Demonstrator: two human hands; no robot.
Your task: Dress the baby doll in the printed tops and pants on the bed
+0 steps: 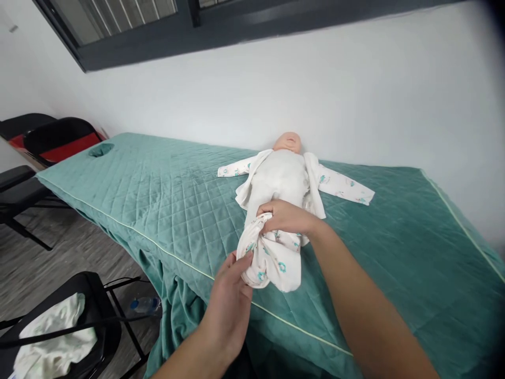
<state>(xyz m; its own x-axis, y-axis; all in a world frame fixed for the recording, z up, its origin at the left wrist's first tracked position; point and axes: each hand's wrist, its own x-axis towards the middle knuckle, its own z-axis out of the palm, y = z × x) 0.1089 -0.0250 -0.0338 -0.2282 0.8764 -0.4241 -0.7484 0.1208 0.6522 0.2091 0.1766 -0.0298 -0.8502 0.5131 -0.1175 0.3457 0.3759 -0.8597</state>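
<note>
While the left hand (pixel 231 297) and right hand (pixel 287 217) both pinch the bunched patterned cloth (pixel 282 266) by the legs of the doll (pixel 279 171), a hard tug could, I think, drag it down the green bed (pixel 185 197).

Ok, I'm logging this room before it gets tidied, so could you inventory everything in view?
Doll: one, pinkish head and white torso, on the bed
Open shirt: one, white with prints, spread around the doll
Patterned garment: one, white with teal prints, in both hands
Bed: one, green quilted cover, against the wall
Chairs: at least three, black, some red, at left
Crumpled cloth: white, on the lower-left chair
Bottle: one, clear, blue cap, on the floor
Window: dark frame, above
Wall: white, behind
Floor: grey, lower left
Left hand: one, bare, lower centre
Right hand: one, bare, centre
</note>
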